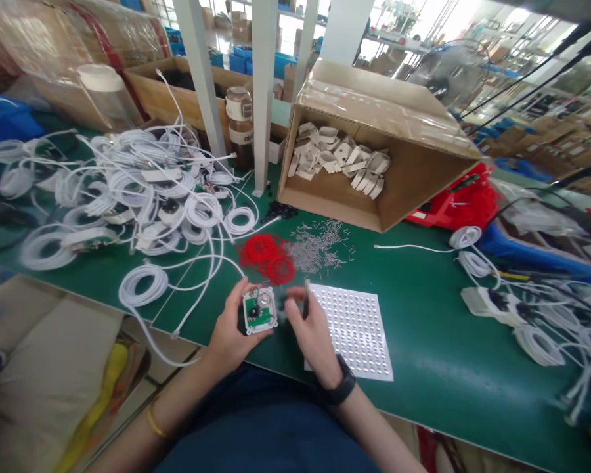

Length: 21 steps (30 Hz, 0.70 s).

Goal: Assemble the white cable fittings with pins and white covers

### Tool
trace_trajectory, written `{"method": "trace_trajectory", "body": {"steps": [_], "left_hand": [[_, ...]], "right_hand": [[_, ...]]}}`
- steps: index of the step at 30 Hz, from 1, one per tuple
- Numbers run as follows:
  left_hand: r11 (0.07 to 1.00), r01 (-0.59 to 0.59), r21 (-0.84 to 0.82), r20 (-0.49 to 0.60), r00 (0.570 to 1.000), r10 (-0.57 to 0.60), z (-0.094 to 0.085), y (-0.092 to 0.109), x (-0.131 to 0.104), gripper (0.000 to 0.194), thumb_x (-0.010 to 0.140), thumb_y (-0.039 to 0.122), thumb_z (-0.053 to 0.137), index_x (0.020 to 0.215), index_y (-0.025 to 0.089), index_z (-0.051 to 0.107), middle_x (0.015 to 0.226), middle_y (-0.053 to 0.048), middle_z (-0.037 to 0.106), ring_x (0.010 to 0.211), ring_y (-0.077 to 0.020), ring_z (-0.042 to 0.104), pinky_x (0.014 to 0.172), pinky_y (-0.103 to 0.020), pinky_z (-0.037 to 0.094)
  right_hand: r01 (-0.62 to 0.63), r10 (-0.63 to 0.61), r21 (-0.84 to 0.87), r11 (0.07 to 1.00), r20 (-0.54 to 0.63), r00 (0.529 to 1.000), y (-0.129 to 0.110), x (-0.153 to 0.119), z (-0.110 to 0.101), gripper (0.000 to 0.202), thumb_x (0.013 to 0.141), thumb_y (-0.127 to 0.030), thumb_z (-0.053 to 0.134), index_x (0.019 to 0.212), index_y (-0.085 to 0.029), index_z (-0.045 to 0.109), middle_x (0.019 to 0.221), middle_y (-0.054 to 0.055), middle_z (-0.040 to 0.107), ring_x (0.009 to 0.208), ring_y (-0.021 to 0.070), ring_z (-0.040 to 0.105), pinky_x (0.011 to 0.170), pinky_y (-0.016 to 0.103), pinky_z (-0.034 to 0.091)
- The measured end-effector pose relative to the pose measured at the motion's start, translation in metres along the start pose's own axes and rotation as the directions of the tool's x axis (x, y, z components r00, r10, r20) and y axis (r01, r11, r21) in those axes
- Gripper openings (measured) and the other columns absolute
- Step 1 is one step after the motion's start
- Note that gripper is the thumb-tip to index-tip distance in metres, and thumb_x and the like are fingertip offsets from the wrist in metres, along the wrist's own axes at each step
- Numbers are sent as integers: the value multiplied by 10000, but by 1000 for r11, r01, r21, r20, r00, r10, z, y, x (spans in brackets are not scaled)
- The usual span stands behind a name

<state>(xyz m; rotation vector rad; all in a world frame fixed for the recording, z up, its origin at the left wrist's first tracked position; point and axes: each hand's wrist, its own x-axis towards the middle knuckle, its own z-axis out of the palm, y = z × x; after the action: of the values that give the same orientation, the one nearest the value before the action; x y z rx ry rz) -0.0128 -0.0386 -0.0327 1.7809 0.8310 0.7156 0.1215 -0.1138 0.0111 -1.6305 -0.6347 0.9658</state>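
My left hand (234,332) grips a small white square housing (260,310) by its sides. Inside the housing lie a green circuit board, a black part and a clear round part, facing up. A white cable (217,253) lies close behind it. Just to the right is my right hand (312,328), fingers bent and partly blurred, with a slim dark object (306,299) upright at the fingers that I cannot make out. Under and beside this hand is a white sheet (362,335) covered with rows of small shiny round dots. Red rings (266,257) and loose screws (320,246) lie beyond both hands.
Coiled white cables (128,174) are heaped at the left. A tipped cardboard box (345,203) holding white plastic housings (342,154) stands at the back. More cables with white units (492,305) lie at the right. Grey posts (263,98) rise from the green table (438,348).
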Motion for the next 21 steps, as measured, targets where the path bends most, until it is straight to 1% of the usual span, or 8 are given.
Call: {"method": "trace_trajectory", "body": {"steps": [3, 7, 9, 13, 15, 16, 18, 21], "left_hand": [[981, -95, 172, 41, 995, 89, 2, -7, -3, 760, 756, 291, 654, 1369, 226, 210, 1329, -126, 474, 1236, -259, 456, 1043, -443, 370], [938, -190, 291, 71, 982, 176, 9, -16, -10, 563, 801, 245, 573, 1306, 176, 333, 1323, -143, 477, 1255, -258, 436, 1049, -447, 369], [937, -204, 284, 103, 978, 182, 10, -18, -13, 577, 806, 247, 569, 1319, 173, 314, 1322, -151, 478, 1245, -253, 451, 1042, -442, 381], [961, -165, 224, 71, 986, 153, 8, -14, -18, 723, 773, 300, 635, 1365, 183, 236, 1288, -153, 503, 1196, -256, 499, 1007, -438, 423], [953, -205, 225, 80, 978, 192, 6, -13, -18, 648, 779, 298, 636, 1337, 213, 316, 1285, -132, 497, 1193, -252, 498, 1010, -433, 420], [942, -238, 236, 103, 970, 220, 6, -13, -18, 592, 789, 281, 626, 1317, 231, 362, 1289, -120, 486, 1194, -248, 493, 1013, -427, 416], [922, -278, 268, 157, 957, 243, 5, -14, -17, 555, 798, 239, 614, 1310, 264, 400, 1305, -104, 455, 1200, -244, 481, 1011, -413, 417], [913, -264, 312, 217, 955, 202, 6, -17, -16, 625, 797, 201, 608, 1357, 294, 348, 1350, -105, 395, 1228, -259, 445, 1019, -426, 401]], "right_hand": [[191, -236, -372, 909, -81, 968, -6, -3, 4, 231, 668, -244, 717, 859, -185, 601, 816, 9, 579, 713, 154, 528, 649, 276, 434], [236, -306, -450, 861, -87, 948, 1, -4, 17, 154, 710, -168, 682, 847, -185, 613, 806, 16, 592, 731, 166, 552, 670, 284, 458], [338, -385, -449, 827, -14, 923, 7, -4, 18, 117, 773, -128, 608, 868, -194, 627, 820, 21, 591, 743, 155, 564, 670, 265, 469], [645, -587, -469, 604, 286, 757, 17, -8, 9, 248, 888, -122, 438, 997, -205, 645, 898, 56, 617, 803, 146, 584, 677, 240, 481], [716, -623, -499, 489, 375, 686, 22, -10, 2, 290, 910, -128, 387, 1049, -188, 634, 904, 76, 629, 814, 157, 587, 650, 243, 480], [726, -627, -504, 468, 389, 675, 24, -9, -2, 297, 914, -128, 376, 1047, -185, 636, 896, 78, 634, 809, 157, 590, 635, 241, 478], [681, -616, -516, 520, 327, 717, 26, -5, -11, 269, 911, -146, 399, 988, -198, 652, 868, 63, 648, 779, 152, 599, 631, 241, 480], [413, -511, -616, 671, 19, 860, 23, 13, -31, 147, 878, -225, 511, 926, -198, 646, 842, 51, 664, 743, 169, 612, 672, 278, 491]]}}
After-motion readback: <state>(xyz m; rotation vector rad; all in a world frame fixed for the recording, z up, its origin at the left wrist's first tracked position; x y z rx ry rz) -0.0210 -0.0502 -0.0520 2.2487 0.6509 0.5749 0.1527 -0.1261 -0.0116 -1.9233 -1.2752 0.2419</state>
